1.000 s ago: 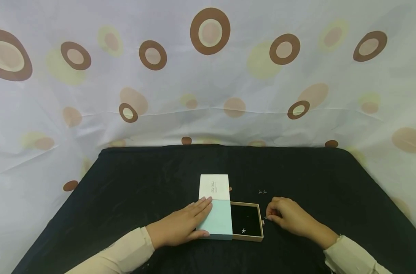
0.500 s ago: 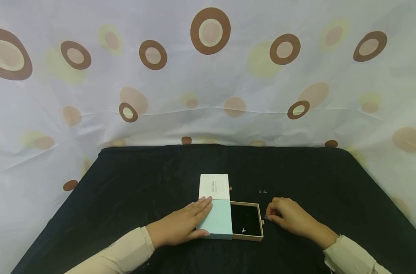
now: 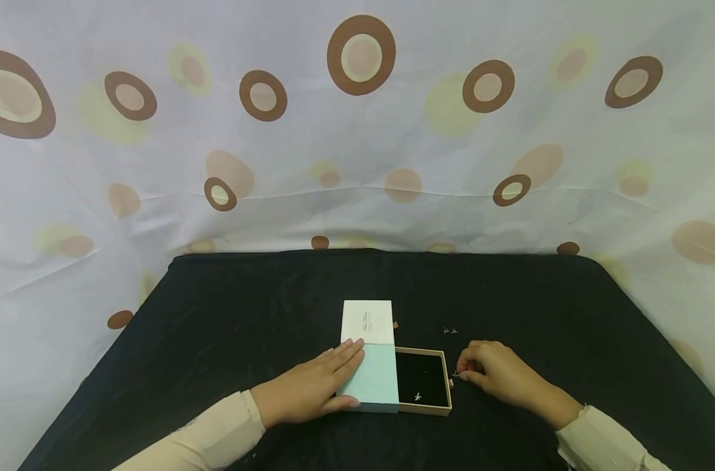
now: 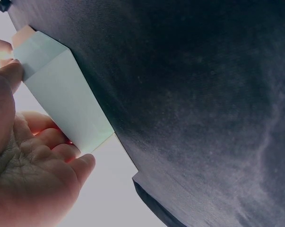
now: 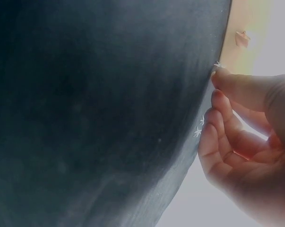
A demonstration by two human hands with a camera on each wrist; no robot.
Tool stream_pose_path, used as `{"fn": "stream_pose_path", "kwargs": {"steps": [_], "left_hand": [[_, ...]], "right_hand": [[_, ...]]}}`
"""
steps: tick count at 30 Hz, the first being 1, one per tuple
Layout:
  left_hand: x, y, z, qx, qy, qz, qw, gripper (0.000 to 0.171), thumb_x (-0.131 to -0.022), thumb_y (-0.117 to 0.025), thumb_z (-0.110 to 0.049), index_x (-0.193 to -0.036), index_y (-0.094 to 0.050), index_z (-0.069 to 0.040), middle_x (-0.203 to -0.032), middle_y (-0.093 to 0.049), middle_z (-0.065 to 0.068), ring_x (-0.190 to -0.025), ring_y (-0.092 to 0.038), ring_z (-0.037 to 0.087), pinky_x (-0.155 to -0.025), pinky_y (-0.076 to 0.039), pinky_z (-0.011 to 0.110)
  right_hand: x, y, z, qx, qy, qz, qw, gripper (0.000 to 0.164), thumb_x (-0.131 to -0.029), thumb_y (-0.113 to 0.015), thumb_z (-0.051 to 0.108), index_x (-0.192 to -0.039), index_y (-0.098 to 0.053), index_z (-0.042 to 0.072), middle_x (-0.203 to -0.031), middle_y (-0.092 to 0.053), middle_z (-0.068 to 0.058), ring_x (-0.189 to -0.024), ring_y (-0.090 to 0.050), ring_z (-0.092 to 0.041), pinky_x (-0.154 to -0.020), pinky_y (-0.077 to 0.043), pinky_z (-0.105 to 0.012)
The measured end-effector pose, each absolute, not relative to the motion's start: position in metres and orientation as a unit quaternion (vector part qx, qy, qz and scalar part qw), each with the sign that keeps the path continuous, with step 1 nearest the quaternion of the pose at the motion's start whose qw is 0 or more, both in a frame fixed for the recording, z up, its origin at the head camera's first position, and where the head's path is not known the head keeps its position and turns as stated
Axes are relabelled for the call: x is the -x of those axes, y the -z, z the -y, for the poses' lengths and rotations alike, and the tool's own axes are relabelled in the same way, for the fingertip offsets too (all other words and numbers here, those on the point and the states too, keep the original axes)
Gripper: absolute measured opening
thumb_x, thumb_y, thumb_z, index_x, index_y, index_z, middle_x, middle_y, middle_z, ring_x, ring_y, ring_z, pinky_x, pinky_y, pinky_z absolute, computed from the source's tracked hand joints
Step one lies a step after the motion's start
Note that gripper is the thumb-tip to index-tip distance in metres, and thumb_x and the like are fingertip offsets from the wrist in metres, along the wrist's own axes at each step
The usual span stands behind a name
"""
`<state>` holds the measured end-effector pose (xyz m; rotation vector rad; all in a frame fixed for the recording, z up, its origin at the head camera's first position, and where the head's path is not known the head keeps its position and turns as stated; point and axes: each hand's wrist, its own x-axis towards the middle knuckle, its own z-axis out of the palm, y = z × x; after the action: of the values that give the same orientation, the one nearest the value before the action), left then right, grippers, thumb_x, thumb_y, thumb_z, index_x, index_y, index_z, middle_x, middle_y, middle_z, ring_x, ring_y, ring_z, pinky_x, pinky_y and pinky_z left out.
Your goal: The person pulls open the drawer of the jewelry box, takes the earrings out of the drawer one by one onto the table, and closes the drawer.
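Note:
My left hand (image 3: 316, 386) lies with straight fingers on the light-blue sleeve (image 3: 377, 376) of a small box, its thumb along the near edge. From the sleeve's right side a drawer (image 3: 424, 409) with a dark lining sticks out, and a small silver star-shaped piece (image 3: 418, 397) sits inside it. Just right of the drawer, my right hand (image 3: 498, 373) pinches another small silver star-shaped piece (image 5: 218, 64) between thumb and fingertips. Two more star-shaped pieces (image 3: 450, 330) lie on the black cloth behind that hand.
A white box (image 3: 369, 320) with small printed lettering adjoins the blue sleeve on its far side. Black cloth (image 3: 263, 294) covers the table. Behind the table hangs a pale curtain (image 3: 310, 150) patterned with brown and yellow ovals.

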<state>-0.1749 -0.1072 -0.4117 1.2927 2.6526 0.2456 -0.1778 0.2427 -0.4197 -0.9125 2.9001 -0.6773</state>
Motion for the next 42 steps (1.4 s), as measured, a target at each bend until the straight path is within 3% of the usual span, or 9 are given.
{"fn": "stream_pose_path", "kwargs": {"steps": [12, 21, 26, 42], "left_hand": [[0.175, 0.412, 0.108, -0.437, -0.083, -0.891, 0.085, 0.074, -0.098, -0.042, -0.051, -0.152, -0.023, -0.005, -0.16, -0.016, 0.009, -0.146, -0.018, 0.022, -0.115, -0.026, 0.04], [0.176, 0.412, 0.11, -0.434, -0.081, -0.893, 0.091, 0.073, -0.099, -0.041, -0.051, -0.152, -0.022, -0.005, -0.16, -0.015, 0.007, -0.146, -0.016, 0.02, -0.116, -0.025, 0.039], [0.176, 0.412, 0.11, -0.433, -0.079, -0.893, 0.092, 0.073, -0.099, -0.041, -0.051, -0.152, -0.022, -0.005, -0.16, -0.015, 0.007, -0.147, -0.016, 0.021, -0.116, -0.024, 0.038], [0.175, 0.411, 0.11, -0.432, -0.077, -0.894, 0.092, 0.073, -0.099, -0.043, -0.05, -0.152, -0.023, -0.005, -0.16, -0.016, 0.007, -0.146, -0.017, 0.021, -0.116, -0.025, 0.038]], "right_hand": [[0.178, 0.412, -0.245, 0.288, 0.222, -0.931, 0.031, 0.003, -0.086, -0.072, 0.017, -0.086, -0.069, 0.018, -0.081, -0.057, 0.014, -0.067, -0.048, 0.004, -0.057, -0.044, -0.021], [0.173, 0.394, -0.237, 0.298, 0.243, -0.923, 0.006, 0.007, -0.089, -0.068, 0.021, -0.087, -0.071, 0.014, -0.085, -0.059, 0.014, -0.07, -0.052, 0.004, -0.06, -0.048, -0.022], [0.166, 0.392, -0.227, 0.311, 0.255, -0.916, -0.001, 0.001, -0.087, -0.07, 0.015, -0.088, -0.071, 0.015, -0.085, -0.059, 0.015, -0.071, -0.051, 0.004, -0.06, -0.049, -0.022], [0.16, 0.399, -0.195, 0.388, 0.254, -0.886, 0.005, 0.012, -0.085, -0.072, 0.011, -0.088, -0.069, 0.022, -0.088, -0.059, 0.016, -0.075, -0.048, 0.003, -0.061, -0.046, -0.017]]}}
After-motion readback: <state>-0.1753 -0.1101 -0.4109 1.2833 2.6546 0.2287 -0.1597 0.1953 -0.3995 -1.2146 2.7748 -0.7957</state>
